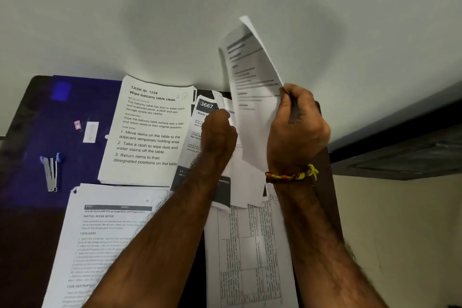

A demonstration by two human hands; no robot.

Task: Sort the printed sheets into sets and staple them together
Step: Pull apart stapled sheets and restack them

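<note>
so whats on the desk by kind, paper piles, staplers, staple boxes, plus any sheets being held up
paper piles lying on the desk: 4
sheets held up in the right hand: 1
staplers: 1
staple boxes: 1
total: 7

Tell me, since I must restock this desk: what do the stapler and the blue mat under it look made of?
Stapler: bright bare metal by its silvery shine, with a blue part, probably plastic. Blue mat: smooth and glossy, it mirrors the light, so likely a plastic folder or sheet; I cannot be sure.
</note>
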